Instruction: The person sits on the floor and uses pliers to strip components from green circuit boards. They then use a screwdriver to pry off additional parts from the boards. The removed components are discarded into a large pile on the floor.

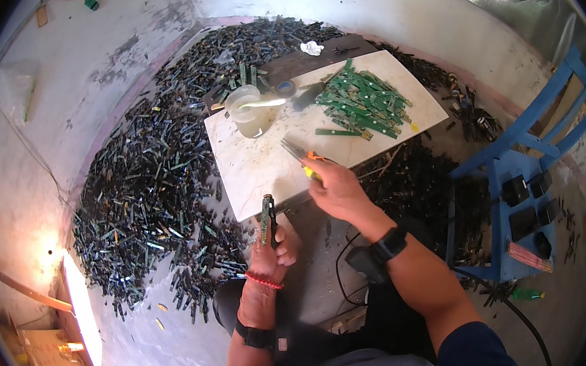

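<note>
My left hand (266, 257) is closed around a narrow green circuit board (266, 223) with a black strip along one side. It is held upright in front of the near edge of the white tabletop (246, 181). My right hand (339, 191) grips pliers (295, 149) with orange and yellow handles. Their metal jaws point to the far left over the tabletop, apart from the board. A pile of green circuit board strips (366, 100) lies on the tabletop's right side. To its left stands a cloudy plastic tub (249, 122) with a pale-handled tool (263, 103) across its rim.
A large heap of dark strips and boards (149, 176) covers the floor at left and behind the table. On the right, a blue chair (501, 225) carries several black items. A tape roll (285, 88) and crumpled white paper (312, 48) lie toward the back.
</note>
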Tool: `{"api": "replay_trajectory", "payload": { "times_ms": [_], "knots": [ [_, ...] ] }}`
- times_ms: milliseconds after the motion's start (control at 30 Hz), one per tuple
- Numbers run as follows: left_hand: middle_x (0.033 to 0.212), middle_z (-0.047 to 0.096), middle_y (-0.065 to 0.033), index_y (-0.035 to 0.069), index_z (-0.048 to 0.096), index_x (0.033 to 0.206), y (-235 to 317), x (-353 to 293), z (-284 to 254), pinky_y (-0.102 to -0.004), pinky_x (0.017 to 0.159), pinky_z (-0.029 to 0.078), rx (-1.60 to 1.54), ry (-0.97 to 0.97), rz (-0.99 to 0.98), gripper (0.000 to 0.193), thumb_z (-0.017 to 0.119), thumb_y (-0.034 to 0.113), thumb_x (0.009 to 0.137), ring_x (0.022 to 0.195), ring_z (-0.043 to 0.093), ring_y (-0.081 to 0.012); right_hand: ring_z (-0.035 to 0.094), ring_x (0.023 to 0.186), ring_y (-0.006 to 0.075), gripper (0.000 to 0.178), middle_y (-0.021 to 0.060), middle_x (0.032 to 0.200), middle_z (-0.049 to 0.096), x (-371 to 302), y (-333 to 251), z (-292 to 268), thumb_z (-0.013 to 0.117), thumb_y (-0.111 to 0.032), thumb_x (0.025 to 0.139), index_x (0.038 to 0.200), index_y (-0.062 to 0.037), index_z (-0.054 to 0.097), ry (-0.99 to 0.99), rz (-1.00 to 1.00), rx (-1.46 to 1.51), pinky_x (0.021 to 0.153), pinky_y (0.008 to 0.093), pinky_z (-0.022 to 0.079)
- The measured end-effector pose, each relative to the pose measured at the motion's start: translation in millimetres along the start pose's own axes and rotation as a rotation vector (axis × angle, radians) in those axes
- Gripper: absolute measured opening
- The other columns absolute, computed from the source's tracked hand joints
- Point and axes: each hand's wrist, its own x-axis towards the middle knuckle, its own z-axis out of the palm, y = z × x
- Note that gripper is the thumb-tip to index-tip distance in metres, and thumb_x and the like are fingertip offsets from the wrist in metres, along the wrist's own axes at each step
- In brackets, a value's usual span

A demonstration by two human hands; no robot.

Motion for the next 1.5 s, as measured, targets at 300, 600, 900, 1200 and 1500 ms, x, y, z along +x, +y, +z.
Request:
{"api": "replay_trajectory", "payload": {
  "times_ms": [300,600,900,1200,1500],
  "knots": [
    [0.048,0.032,0.0041,0.015,0.041,0.067,0.5,-9.6,-11.0,-0.0243,0.039,0.022,-0.063,-0.129,0.006,0.043,0.035,0.046,0.095,0.037,0.024,-0.0084,0.053,0.087,0.0330,0.032,0.0151,0.083,0.054,26.9,-14.7,51.6,0.055,0.003,0.071,0.102,0.0024,0.055,0.181,-0.239,-0.319,0.077,0.0400,0.044],
    [0.049,0.034,0.0040,0.014,0.043,0.069,1.5,-31.7,-30.3,-0.0236,0.039,0.023,-0.047,-0.175,0.049,0.042,0.037,0.047,0.094,0.037,0.025,-0.0081,0.052,0.106,0.0310,0.033,0.0154,0.114,0.056,0.4,-47.7,25.5,0.059,-0.004,0.075,0.108,-0.0028,0.058,-0.215,-0.390,0.001,0.093,0.0376,0.042],
    [0.050,0.032,0.0041,0.014,0.043,0.073,-40.6,-53.2,-28.1,-0.0223,0.038,0.021,0.012,-0.146,-0.062,0.041,0.035,0.047,0.094,0.038,0.026,-0.0082,0.054,0.103,0.0328,0.037,0.0151,0.113,0.056,-54.0,-49.1,14.3,0.057,-0.005,0.074,0.110,-0.0035,0.057,-0.479,-0.374,0.096,0.087,0.0365,0.045],
    [0.051,0.030,0.0033,0.013,0.041,0.069,-102.4,-73.2,-18.0,-0.0216,0.036,0.021,0.054,-0.155,-0.259,0.045,0.035,0.050,0.094,0.039,0.025,-0.0082,0.057,0.084,0.0336,0.022,0.0120,0.086,0.060,-105.7,-24.0,-26.7,0.064,-0.020,0.075,0.089,-0.0031,0.060,-0.625,-0.410,-0.071,0.073,0.0413,0.046],
    [0.046,0.029,0.0050,0.014,0.042,0.065,-120.9,-84.7,1.8,-0.0229,0.040,0.021,-0.018,-0.211,-0.365,0.045,0.040,0.049,0.092,0.037,0.022,-0.0081,0.057,0.073,0.0344,0.011,0.0151,0.073,0.056,-139.9,-11.6,-44.6,0.058,-0.012,0.076,0.080,-0.0023,0.054,-0.559,-0.424,-0.038,0.063,0.0408,0.047]
  ]
}}
